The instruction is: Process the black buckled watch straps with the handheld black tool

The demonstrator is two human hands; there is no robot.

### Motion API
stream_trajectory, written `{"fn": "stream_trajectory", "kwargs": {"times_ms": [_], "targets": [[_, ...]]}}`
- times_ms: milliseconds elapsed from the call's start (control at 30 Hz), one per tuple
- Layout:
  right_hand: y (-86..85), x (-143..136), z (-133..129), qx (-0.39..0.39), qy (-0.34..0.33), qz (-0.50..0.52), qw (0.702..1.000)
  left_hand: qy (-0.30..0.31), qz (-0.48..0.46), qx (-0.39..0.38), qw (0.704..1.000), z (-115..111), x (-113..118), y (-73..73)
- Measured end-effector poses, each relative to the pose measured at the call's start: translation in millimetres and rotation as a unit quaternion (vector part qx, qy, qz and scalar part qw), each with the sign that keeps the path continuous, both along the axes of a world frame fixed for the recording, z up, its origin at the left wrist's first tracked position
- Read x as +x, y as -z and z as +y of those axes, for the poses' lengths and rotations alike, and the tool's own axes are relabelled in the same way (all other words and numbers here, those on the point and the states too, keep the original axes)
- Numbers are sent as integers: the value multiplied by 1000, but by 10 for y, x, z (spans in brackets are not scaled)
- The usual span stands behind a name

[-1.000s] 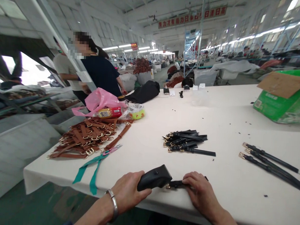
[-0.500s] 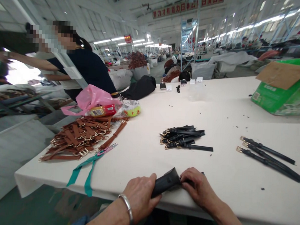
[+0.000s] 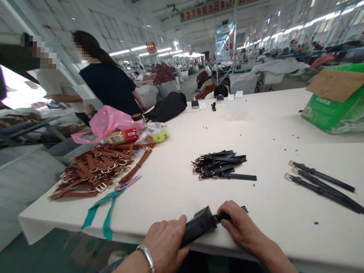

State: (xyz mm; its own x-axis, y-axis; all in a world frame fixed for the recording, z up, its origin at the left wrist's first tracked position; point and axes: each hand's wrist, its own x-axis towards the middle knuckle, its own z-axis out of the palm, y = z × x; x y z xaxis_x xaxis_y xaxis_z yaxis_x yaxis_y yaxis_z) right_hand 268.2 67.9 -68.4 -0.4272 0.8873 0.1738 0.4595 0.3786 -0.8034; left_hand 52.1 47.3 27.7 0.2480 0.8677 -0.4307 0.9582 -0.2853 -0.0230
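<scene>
My left hand (image 3: 166,243) is wrapped round a black leather piece (image 3: 198,226), a folded, case-like shape with an open-looking end, tilted up to the right. At that end, my right hand (image 3: 238,226) pinches a narrow black strap (image 3: 223,216), whose other tip pokes out beyond the fingers. Whether strap and leather piece are joined I cannot tell. Beyond my hands lies a pile of black buckled straps (image 3: 221,165). Three similar black straps (image 3: 313,171) are laid side by side on the right.
Brown buckled straps (image 3: 91,167) are heaped on the left of the white table (image 3: 156,183), near scissors (image 3: 129,183) and a teal ribbon (image 3: 108,201). Behind them are a pink bag (image 3: 111,120) and a black bag (image 3: 169,107). A green box (image 3: 332,114) stands right. Two people stand beyond.
My right hand has shifted slightly, and more of the strap shows between it and the leather piece. The person in dark clothing has lowered an arm and moved right.
</scene>
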Motion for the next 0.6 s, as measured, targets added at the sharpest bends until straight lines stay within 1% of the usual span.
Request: {"fn": "stream_trajectory", "kwargs": {"times_ms": [167,267,467,600], "targets": [[29,23,-9,-11,14,18,1000,25,12,19,999,89,176,-31],[71,33,-6,-12,27,21,999,42,17,37,998,155,224,-43],[157,17,16,2,48,9,999,21,-1,54,998,286,221,-40],[147,15,21,-7,53,15,998,8,-4,56,998,278,141,-34]]}}
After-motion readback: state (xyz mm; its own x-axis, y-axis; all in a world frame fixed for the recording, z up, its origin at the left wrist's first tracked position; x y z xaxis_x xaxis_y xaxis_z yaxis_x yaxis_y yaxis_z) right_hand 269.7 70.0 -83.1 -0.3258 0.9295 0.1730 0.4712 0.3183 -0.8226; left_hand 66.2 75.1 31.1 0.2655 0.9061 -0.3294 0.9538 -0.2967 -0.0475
